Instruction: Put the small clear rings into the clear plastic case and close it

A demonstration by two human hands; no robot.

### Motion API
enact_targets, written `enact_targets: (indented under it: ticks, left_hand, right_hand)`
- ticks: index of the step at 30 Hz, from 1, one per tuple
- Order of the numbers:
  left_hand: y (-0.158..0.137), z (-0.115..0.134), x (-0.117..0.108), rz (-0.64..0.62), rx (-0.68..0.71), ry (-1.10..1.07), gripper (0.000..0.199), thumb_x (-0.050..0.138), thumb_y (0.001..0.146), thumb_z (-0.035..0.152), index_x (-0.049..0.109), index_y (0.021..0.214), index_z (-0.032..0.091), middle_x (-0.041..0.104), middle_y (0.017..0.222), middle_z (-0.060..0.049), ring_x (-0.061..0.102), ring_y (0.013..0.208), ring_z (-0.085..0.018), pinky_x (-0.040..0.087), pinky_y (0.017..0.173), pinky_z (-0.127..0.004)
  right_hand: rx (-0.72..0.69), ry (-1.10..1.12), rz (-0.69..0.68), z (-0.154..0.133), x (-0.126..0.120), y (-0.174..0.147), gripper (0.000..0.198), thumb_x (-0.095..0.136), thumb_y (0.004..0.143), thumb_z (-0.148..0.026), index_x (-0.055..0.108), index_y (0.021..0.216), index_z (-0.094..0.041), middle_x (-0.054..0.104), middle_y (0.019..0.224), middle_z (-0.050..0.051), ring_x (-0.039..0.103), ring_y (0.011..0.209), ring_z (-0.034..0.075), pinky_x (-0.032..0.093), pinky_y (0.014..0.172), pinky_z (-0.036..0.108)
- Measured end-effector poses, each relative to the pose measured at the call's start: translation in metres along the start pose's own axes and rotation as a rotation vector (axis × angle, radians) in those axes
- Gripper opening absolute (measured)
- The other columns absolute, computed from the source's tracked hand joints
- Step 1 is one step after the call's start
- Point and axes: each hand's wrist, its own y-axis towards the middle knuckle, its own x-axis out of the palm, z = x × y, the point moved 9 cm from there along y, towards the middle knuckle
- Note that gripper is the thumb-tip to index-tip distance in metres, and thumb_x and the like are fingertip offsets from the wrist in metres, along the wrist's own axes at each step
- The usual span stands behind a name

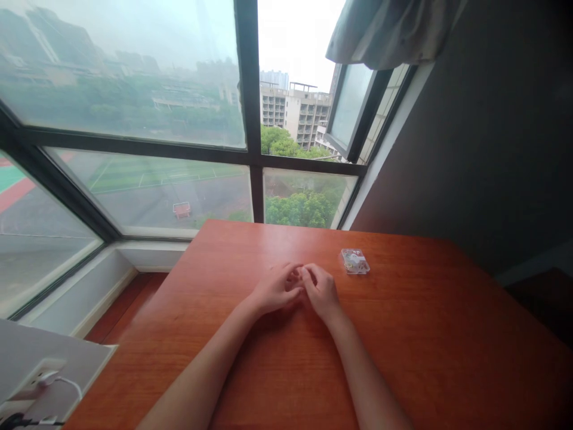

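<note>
Over the middle of the wooden table [215,334], my two hands meet at the fingertips. My left hand [278,289] is closed loosely, its fingers curled and its thumb toward the right hand. On the other side, my right hand [321,291] is in a pinch, thumb and index finger pressed together against the left fingertips. Whatever is between the fingers is too small or hidden to make out. A small clear plastic case [355,261] with tiny pieces inside lies to the right of my right hand, apart from it.
Large windows with a dark frame [253,156] stand behind the table's far edge. One window pane [351,107] is swung outward beneath a bunched curtain [394,30]. A wall socket [38,379] with plugged-in cables is at the lower left. A dark wall rises on the right.
</note>
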Motion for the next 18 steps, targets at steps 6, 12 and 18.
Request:
enact_targets:
  ticks: [6, 12, 18]
  left_hand:
    - [0.003, 0.009, 0.015, -0.043, 0.036, -0.168, 0.039, 0.052, 0.072, 0.01, 0.065, 0.108, 0.016, 0.07, 0.098, -0.005, 0.064, 0.088, -0.018, 0.047, 0.081, -0.028]
    - [0.005, 0.011, 0.009, -0.034, 0.035, -0.245, 0.035, 0.049, 0.07, 0.006, 0.069, 0.098, 0.014, 0.071, 0.091, -0.005, 0.064, 0.081, -0.017, 0.047, 0.075, -0.025]
    - [0.004, 0.007, 0.011, -0.023, 0.021, -0.266, 0.034, 0.049, 0.069, 0.006, 0.068, 0.097, 0.015, 0.071, 0.092, -0.004, 0.064, 0.083, -0.017, 0.048, 0.076, -0.026]
  right_hand:
    - [-0.001, -0.081, -0.212, -0.004, 0.031, -0.01, 0.051, 0.027, 0.097, -0.035, 0.054, 0.057, -0.018, 0.058, 0.057, 0.003, 0.05, 0.054, 0.012, 0.028, 0.056, 0.024]
    - [-0.02, -0.126, -0.203, -0.004, 0.03, -0.008, 0.049, 0.028, 0.097, -0.034, 0.057, 0.06, -0.018, 0.061, 0.06, 0.003, 0.049, 0.055, 0.012, 0.026, 0.057, 0.026]
    - [-0.004, -0.152, -0.214, 0.0, 0.035, -0.009, 0.047, 0.03, 0.097, -0.033, 0.058, 0.062, -0.018, 0.062, 0.062, 0.003, 0.049, 0.056, 0.012, 0.023, 0.056, 0.026]
